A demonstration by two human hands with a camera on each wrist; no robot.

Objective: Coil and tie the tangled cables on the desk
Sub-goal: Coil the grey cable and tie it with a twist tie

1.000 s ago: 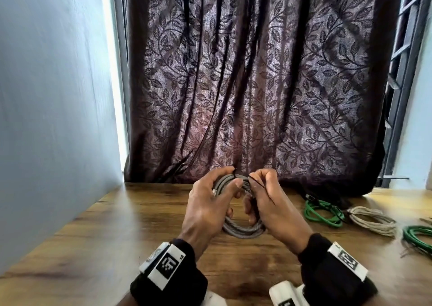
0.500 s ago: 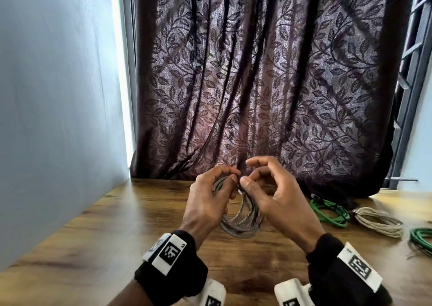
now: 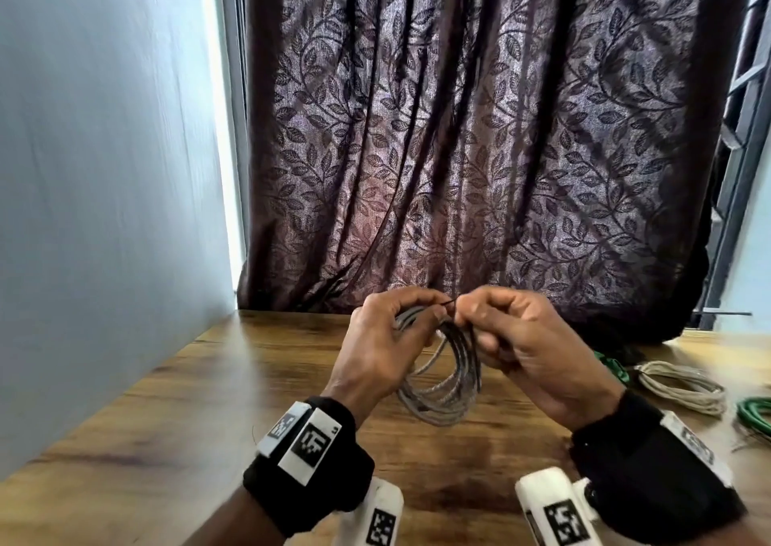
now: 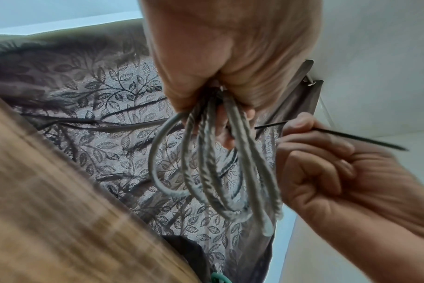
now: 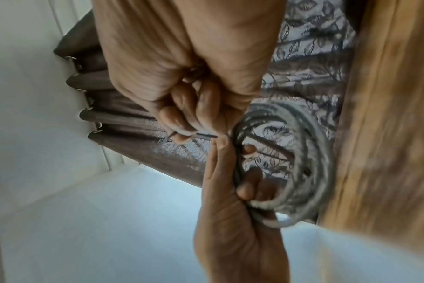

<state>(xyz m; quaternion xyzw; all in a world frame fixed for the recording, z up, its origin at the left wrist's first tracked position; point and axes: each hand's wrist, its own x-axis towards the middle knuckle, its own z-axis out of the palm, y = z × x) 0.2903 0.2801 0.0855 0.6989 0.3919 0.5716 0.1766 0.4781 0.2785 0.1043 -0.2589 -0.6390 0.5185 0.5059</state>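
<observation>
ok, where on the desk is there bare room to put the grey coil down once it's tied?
Bare wood shows on the desk left of the left hand, up to the wall, and under the grey coil. The right side is crowded: a beige coil and green coils lie beside the right hand.

I see a grey cable (image 3: 442,383) wound into a coil of several loops, held upright above the table (image 3: 208,399), its top bunched together and its lower loops hanging free. A thin black tie (image 4: 339,134) sticks out sideways from the top of that coil. Right of the coil, on the table, lie a green coil (image 3: 611,368), a cream coil (image 3: 680,387) and another green coil (image 3: 755,416).
</observation>
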